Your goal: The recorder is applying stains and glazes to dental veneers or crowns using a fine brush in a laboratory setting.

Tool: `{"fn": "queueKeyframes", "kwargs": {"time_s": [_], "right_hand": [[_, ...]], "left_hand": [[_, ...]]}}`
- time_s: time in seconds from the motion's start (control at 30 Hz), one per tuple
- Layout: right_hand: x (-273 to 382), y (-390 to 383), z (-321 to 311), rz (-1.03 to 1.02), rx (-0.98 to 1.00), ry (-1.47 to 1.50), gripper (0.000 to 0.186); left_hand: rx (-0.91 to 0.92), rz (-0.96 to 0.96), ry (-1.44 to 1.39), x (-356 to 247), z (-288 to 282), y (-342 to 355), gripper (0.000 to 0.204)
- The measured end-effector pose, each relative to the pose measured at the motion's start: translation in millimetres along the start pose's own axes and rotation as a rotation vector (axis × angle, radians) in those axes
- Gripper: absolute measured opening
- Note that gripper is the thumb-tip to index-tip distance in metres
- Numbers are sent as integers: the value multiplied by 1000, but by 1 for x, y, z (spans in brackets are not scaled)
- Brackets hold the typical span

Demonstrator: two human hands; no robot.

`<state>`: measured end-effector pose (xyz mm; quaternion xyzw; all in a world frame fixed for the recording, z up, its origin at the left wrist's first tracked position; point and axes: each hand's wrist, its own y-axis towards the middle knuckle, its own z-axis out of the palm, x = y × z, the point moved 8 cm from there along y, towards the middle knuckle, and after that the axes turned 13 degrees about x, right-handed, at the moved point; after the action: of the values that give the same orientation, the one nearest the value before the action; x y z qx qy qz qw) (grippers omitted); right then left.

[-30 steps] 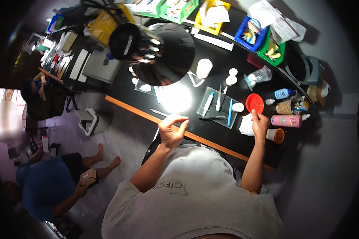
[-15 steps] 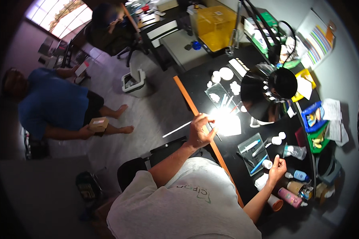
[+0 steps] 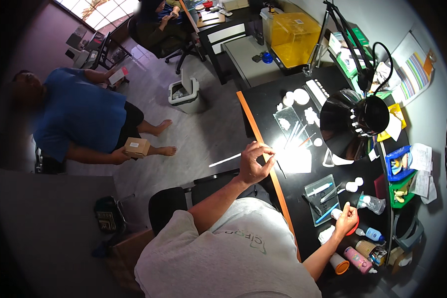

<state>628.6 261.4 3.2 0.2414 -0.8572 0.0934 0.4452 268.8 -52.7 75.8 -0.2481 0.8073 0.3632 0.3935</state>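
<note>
My left hand (image 3: 256, 163) is raised at the orange desk edge (image 3: 253, 116), fingers curled; anything between the fingertips is too small to make out. A thin white rod (image 3: 223, 160) runs beside it; I cannot tell if it is held. A brightly lit white pad (image 3: 298, 160) lies beyond that hand, near a dark thin tool (image 3: 283, 173). My right hand (image 3: 346, 218) has closed fingers over a red dish (image 3: 353, 227), partly hiding it; its grip is unclear. A glass plate with pens and tools (image 3: 315, 191) lies to its left, near white jars (image 3: 353, 185).
A black lamp (image 3: 342, 119) hangs over the desk. Bottles (image 3: 357, 259) and coloured bins (image 3: 397, 161) line the right side. A co-worker in blue (image 3: 79, 114) holds a small carton (image 3: 136, 147); another person (image 3: 161, 20) sits behind. A lidded bin (image 3: 184, 97) stands on the floor.
The view has swung left, bringing the co-worker and window further into view. My right hand now covers more of the red dish. My left hand stays curled near the desk edge.
</note>
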Motion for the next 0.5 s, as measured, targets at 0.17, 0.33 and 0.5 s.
{"fn": "queueKeyframes", "kwargs": {"time_s": [0.17, 0.33, 0.5], "right_hand": [[6, -15, -9, 34, -27, 69, 36], [60, -15, -31, -1, -29, 123, 25], [324, -32, -132, -1076, -110, 23, 36]], "left_hand": [[2, 48, 28, -12, 4, -4, 6], [38, 52, 21, -13, 17, 0, 6], [64, 24, -4, -11, 27, 1, 6]]}}
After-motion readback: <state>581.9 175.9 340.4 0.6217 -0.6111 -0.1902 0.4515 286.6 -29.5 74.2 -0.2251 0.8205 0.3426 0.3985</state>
